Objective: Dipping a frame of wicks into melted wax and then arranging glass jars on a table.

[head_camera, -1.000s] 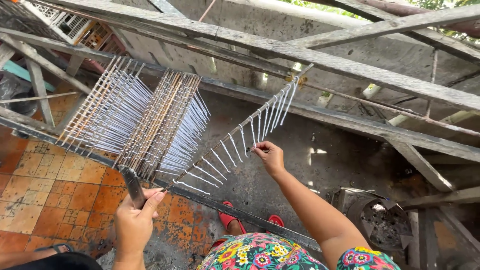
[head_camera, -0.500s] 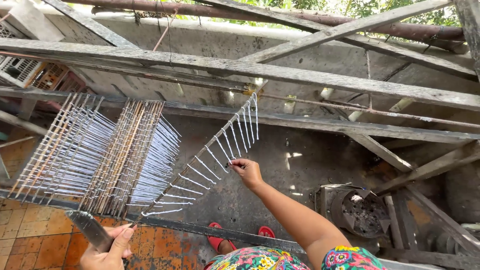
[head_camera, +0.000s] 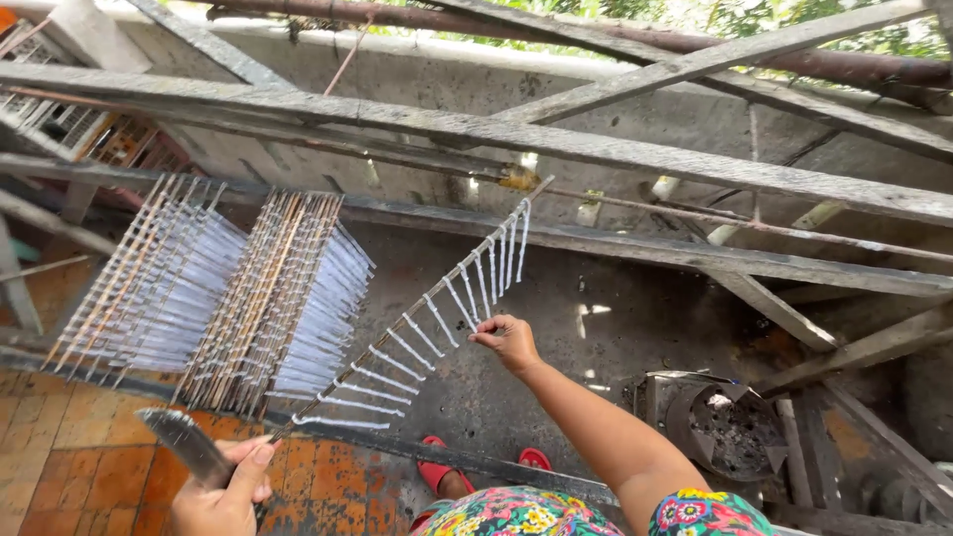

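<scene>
Racks of thin white sticks [head_camera: 223,298] lean against the grey wooden beam [head_camera: 417,213] at my far left, fanned so they stay apart. My left hand [head_camera: 223,491] is closed around a flat dark metal blade [head_camera: 184,445] and the low end of the long thin rod strung with white sticks [head_camera: 427,303]. The rod slants up, so its sticks hang free. My right hand [head_camera: 506,342] pinches one stick, fingers nearly closed. There is open room below, above the blackened round stove [head_camera: 720,427].

The right hand [head_camera: 508,340] has slid lower along the stick of white candles [head_camera: 417,342], now pinching a candle near its middle. The left hand [head_camera: 223,491], gripping the stick's lower end with a knife [head_camera: 187,446], has dropped toward the frame's bottom edge.
</scene>
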